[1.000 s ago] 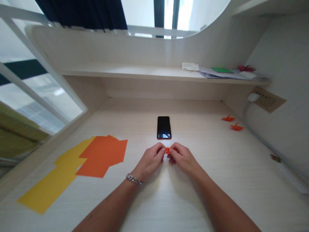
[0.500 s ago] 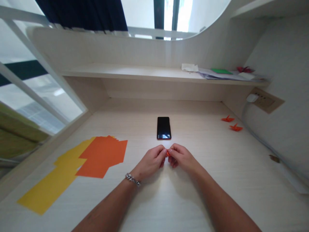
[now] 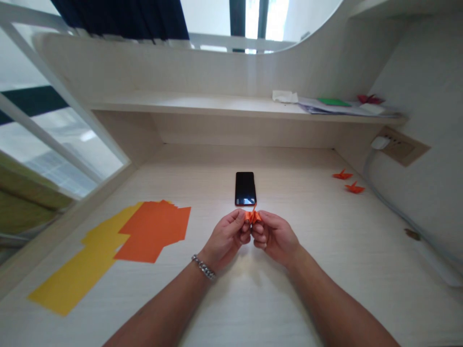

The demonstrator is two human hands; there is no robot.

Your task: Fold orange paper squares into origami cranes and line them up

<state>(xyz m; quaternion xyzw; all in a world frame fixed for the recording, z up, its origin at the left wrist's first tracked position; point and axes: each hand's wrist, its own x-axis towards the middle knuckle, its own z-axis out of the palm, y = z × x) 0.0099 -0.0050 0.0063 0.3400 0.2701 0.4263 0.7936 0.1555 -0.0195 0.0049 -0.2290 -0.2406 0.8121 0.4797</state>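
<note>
Between my two hands is a small orange origami crane [image 3: 253, 216], its wings spread and a thin point sticking up. My left hand [image 3: 231, 231], with a silver chain bracelet [image 3: 203, 267] at the wrist, pinches the left wing. On the other side my right hand [image 3: 277, 233] grips the right wing between thumb and fingers. Both hands are closed, held just in front of a black phone [image 3: 245, 188] lying on the desk. The fingers cover the wing tips.
Orange paper sheets [image 3: 155, 231] and yellow paper sheets [image 3: 79, 274] overlap at the left. Two more orange cranes [image 3: 342, 175] [image 3: 355, 188] sit at the right, near a grey cable [image 3: 390, 209] plugged into a wall socket [image 3: 405, 146]. A shelf [image 3: 202, 107] with papers runs across the back.
The crane, mostly covered by my fingers before, now shows with its wings spread. Both hands have turned and moved slightly apart, still holding it.
</note>
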